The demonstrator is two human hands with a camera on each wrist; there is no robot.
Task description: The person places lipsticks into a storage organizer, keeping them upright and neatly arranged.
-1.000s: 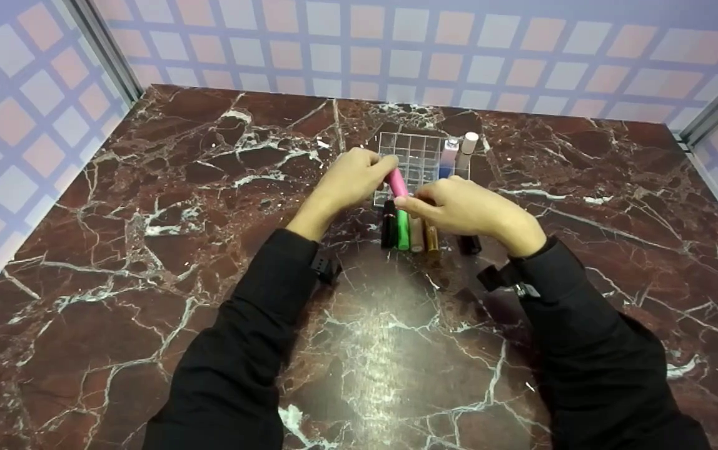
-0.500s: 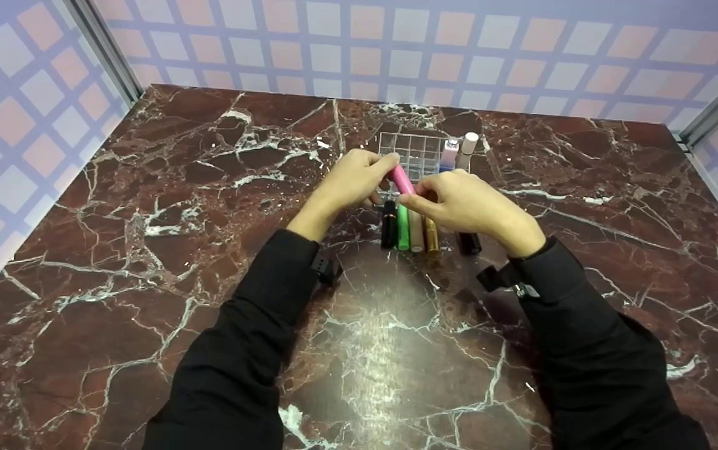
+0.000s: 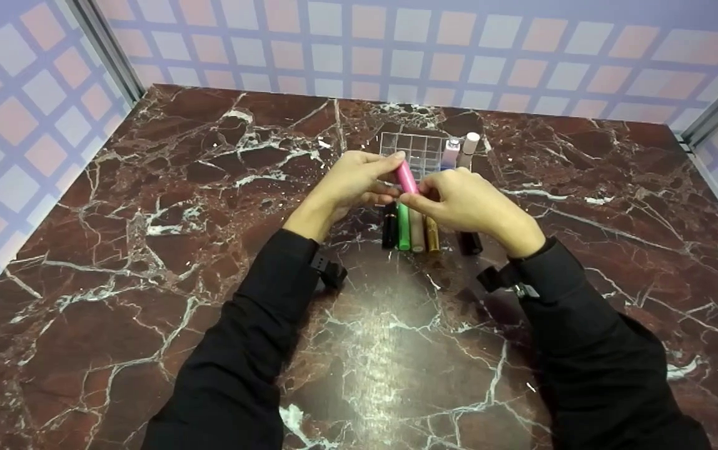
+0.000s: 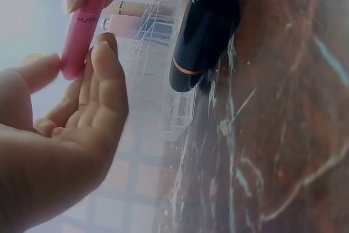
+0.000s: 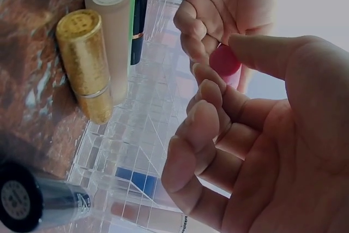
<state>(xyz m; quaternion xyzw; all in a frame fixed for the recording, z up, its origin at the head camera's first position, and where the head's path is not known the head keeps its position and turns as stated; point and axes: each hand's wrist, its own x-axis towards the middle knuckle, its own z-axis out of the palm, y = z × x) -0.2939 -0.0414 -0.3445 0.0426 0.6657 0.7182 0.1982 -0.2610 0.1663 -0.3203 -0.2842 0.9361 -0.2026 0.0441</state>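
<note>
A slim pink lip gloss tube [image 3: 406, 178] is held slantwise between both hands, above a clear compartment organizer [image 3: 421, 139]. My left hand [image 3: 356, 178] has thumb and fingertips at the tube's upper end, the other fingers spread below it. My right hand [image 3: 468, 200] pinches the opposite end between thumb and index finger, its remaining fingers loosely curled in the right wrist view. Dark letters show on the tube [image 4: 82, 31] in the left wrist view. Just below the hands lie a black lipstick [image 3: 389, 228], a green tube [image 3: 403, 232], a beige tube [image 5: 112, 42] and a gold lipstick [image 5: 84, 53].
At the organizer's right side stand a pink-and-blue bottle [image 3: 451, 153] and a tube with a white cap [image 3: 471, 144]. A dark-capped tube [image 3: 470, 244] lies in front, partly under the right hand. Patterned panels [image 3: 368, 59] border the marble-look table [image 3: 221, 375].
The pink lip gloss tube has shifted slightly right. My left hand has followed it, its lower fingers now more spread into view. The right hand has barely moved; the other cosmetics stay put.
</note>
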